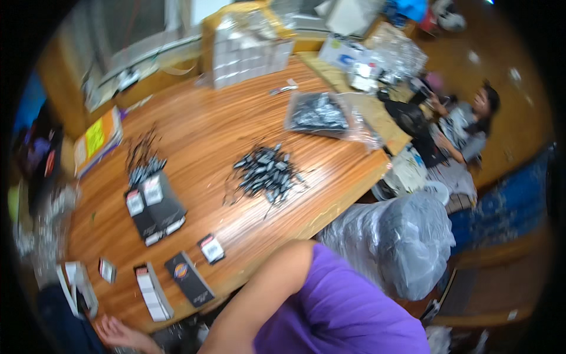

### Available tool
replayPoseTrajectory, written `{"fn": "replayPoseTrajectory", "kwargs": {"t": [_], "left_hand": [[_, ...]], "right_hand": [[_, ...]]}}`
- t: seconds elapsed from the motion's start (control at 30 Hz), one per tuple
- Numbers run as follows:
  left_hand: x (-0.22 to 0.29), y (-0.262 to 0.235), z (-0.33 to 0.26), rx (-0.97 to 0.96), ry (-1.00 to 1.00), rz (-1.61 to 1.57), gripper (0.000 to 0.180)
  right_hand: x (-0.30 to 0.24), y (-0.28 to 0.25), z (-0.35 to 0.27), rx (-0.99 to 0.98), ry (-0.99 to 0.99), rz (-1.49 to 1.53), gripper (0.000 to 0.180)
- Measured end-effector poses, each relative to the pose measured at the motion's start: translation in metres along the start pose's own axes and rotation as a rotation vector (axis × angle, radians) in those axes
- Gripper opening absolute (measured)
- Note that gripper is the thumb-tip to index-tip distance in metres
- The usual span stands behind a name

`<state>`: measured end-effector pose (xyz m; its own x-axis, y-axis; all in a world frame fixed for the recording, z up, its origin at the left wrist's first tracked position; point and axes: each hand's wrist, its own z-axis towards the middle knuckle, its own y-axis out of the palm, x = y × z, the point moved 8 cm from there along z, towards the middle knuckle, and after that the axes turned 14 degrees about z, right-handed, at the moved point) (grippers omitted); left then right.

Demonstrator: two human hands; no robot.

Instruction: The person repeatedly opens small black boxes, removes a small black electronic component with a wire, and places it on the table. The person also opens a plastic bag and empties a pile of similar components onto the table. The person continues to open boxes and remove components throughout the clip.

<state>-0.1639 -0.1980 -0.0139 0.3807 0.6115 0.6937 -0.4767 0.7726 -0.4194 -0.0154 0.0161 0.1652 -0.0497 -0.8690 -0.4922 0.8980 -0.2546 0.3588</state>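
Observation:
At the lower left, by the table edge, is my left hand [121, 333], fingers stretched and slightly apart, holding nothing I can see. My bare right forearm [236, 315] bends down past the lower edge from a purple sleeve; that hand is outside the picture. Nearest to my left hand lies a pale folded packet [78, 289]. Close by are a small tag stack [107, 270], a longer stack with white labels [153, 293], a black card stack [190, 279] and a small labelled stack [211, 248]. Further in are black labelled stacks [154, 206].
A heap of small dark pieces with black strings [268, 172] lies mid-table, a smaller bunch [146, 168] to its left. Behind are a filled plastic bag [321, 112] and a wrapped stack [250, 59]. A large grey wrapped bundle [407, 242] stands right; another person [466, 124] sits beyond.

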Motion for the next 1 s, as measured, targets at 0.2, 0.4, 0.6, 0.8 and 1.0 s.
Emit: {"fn": "replayPoseTrajectory", "kwargs": {"t": [0.2, 0.4, 0.6, 0.8, 1.0], "left_hand": [[0.011, -0.004, -0.008, 0.007, 0.066, -0.086, 0.045], [0.118, 0.032, -0.011, -0.475, 0.467, -0.053, 0.035], [0.183, 0.087, -0.015, -0.895, 0.767, 0.100, 0.027], [0.186, 0.110, -0.040, -1.061, 0.708, 0.242, 0.046], [0.181, 0.125, -0.067, -1.085, 0.787, 0.406, 0.060]], "right_hand": [[-0.025, -0.015, -0.077, 0.514, 0.253, -0.275, 0.037], [-0.072, -0.063, -0.197, 1.361, 0.478, -1.187, 0.022], [-0.052, -0.076, -0.191, 1.111, 0.666, -1.579, 0.023], [-0.047, -0.079, -0.198, 1.024, 0.801, -1.711, 0.036], [-0.043, -0.082, -0.204, 0.990, 0.800, -1.718, 0.038]]}}
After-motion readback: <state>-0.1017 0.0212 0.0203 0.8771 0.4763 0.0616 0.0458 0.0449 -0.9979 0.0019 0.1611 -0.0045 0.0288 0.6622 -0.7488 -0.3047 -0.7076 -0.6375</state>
